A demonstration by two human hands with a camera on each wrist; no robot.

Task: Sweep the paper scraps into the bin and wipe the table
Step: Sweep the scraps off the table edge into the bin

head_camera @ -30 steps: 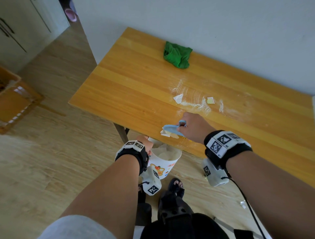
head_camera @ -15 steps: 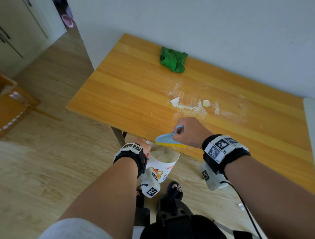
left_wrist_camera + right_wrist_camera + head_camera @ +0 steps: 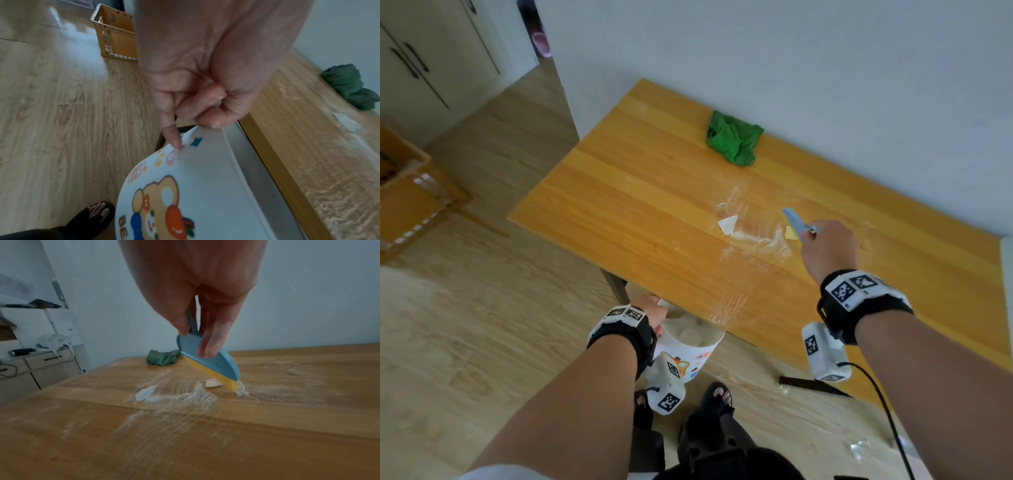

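Note:
My right hand [image 3: 827,245] grips a small blue brush with yellow bristles [image 3: 211,365], its bristle tips touching the wooden table [image 3: 640,212] beside a pale yellow paper scrap [image 3: 212,383]. A white paper scrap [image 3: 727,224] lies to the left among white powder streaks [image 3: 180,398]. My left hand [image 3: 197,104] pinches the rim of a white bin with a cartoon bear print [image 3: 185,194], held just under the table's near edge [image 3: 688,346]. A crumpled green cloth [image 3: 734,142] lies near the wall.
An orange crate [image 3: 410,202] stands on the wood floor at the left. Cabinets [image 3: 421,68] line the far left wall. My sandalled feet [image 3: 717,395] are under the table edge, and a few scraps [image 3: 858,447] lie on the floor at the right.
My right hand has carried the brush from the table's near edge above the bin back out to the scraps in the middle. The left hand still holds the bin.

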